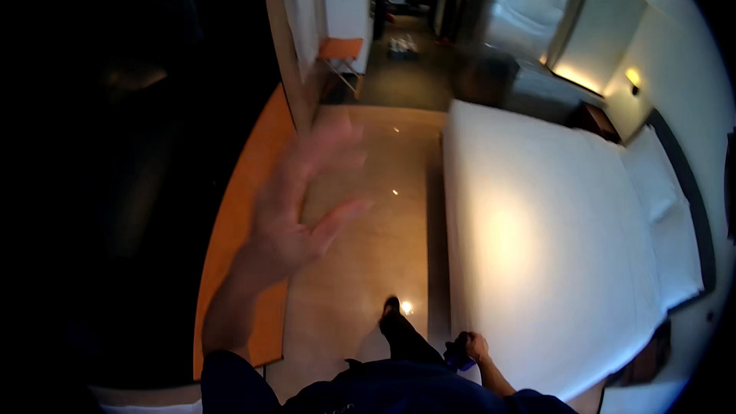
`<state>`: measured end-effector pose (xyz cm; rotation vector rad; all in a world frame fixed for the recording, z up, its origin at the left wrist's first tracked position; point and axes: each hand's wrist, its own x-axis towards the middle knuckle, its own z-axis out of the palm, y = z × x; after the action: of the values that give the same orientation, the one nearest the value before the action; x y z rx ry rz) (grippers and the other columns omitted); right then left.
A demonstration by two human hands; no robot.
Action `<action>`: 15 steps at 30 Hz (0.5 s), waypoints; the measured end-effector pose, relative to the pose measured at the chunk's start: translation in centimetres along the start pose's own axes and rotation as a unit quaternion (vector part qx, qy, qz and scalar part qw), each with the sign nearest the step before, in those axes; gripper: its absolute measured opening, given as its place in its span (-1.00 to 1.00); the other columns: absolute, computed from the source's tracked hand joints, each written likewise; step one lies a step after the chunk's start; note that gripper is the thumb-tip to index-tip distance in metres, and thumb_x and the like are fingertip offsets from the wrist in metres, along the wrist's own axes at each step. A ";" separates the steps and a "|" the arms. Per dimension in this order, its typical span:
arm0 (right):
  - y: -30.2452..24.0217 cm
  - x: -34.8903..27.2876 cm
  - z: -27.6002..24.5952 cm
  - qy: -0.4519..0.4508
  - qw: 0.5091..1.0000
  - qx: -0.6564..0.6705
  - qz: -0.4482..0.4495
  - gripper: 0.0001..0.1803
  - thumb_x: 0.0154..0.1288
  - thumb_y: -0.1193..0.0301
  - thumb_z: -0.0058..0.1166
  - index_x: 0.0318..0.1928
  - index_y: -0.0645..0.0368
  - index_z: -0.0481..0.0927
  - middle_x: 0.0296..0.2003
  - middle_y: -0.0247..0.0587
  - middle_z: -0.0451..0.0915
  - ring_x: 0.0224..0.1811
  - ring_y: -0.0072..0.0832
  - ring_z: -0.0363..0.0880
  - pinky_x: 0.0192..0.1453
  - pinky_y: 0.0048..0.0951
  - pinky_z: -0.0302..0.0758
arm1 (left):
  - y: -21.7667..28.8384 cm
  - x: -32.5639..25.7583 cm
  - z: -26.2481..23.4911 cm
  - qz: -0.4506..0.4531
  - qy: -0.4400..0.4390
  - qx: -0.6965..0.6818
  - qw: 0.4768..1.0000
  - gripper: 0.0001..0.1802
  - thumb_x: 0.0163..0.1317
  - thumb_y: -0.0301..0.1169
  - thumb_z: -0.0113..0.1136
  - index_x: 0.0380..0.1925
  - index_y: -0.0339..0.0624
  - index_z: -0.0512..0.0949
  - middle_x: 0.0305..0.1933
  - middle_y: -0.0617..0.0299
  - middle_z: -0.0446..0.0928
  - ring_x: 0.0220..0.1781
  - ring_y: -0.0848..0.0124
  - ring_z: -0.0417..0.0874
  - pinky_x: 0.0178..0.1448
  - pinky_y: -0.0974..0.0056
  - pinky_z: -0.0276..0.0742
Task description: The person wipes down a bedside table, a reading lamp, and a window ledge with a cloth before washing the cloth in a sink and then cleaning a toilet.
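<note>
Glossy floor (360,245) separates bench (267,330), left, from bed (537,222), right, the left hand (285,231) spread, blurred, and the right hand (477,346) gripping a dark object (458,353) at the near end.

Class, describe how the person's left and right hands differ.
The left hand is raised, fingers spread; the right hand is lowered, fingers curled. The left hand looks empty; the right hand holds a dark purplish object. The left hand looks larger and blurred; the right hand looks smaller and sharper. Both are bare.

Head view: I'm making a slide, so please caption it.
Left hand open and blurred; right hand holding a dark purple object near a white bed.
</note>
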<state>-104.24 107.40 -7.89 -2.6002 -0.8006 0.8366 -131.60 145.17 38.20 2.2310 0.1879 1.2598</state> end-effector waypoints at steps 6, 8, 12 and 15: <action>-20.2 27.1 -3.5 0.006 0.992 0.054 -0.113 -0.69 0.26 0.36 -0.08 -0.01 0.09 0.55 -0.13 0.14 0.55 -0.04 0.05 0.51 0.06 -0.14 0.45 | -33.8 -15.0 1.9 -0.589 -0.232 0.257 0.730 -0.54 0.22 -0.42 0.10 0.12 -0.28 0.34 0.01 -0.10 0.46 0.05 0.05 0.51 0.08 0.12 0.44; -28.1 38.6 -5.3 0.044 0.975 0.062 -0.209 -0.71 0.28 0.38 -0.08 -0.02 0.11 0.54 -0.13 0.14 0.54 -0.05 0.06 0.50 0.04 -0.12 0.45 | -40.8 -27.8 2.2 -0.649 -0.308 0.219 0.661 -0.48 0.20 -0.30 0.16 0.14 -0.23 0.35 0.02 -0.02 0.48 -0.04 0.11 0.53 -0.01 0.11 0.47; -37.0 55.3 -9.6 0.060 0.972 0.118 -0.194 -0.72 0.32 0.34 -0.11 -0.02 0.07 0.55 -0.14 0.14 0.54 -0.06 0.05 0.51 0.00 -0.12 0.46 | -50.3 -31.7 6.1 -0.788 -0.342 0.143 0.492 -0.54 0.21 -0.30 0.14 0.08 -0.25 0.40 -0.01 0.00 0.50 -0.04 0.13 0.53 0.00 0.13 0.46; -44.1 66.8 -13.1 0.048 0.981 0.059 -0.178 -0.71 0.26 0.42 -0.10 -0.04 0.10 0.58 -0.13 0.12 0.58 -0.03 0.02 0.52 0.08 -0.14 0.44 | -62.4 -24.0 7.7 -0.796 -0.312 0.130 0.502 -0.59 0.22 -0.31 0.12 0.04 -0.26 0.43 -0.03 0.01 0.51 -0.04 0.15 0.53 0.01 0.15 0.46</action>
<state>-69.54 180.68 -8.31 -2.2782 -1.1089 0.6266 -129.11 184.74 -16.25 1.3624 1.6750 -0.6421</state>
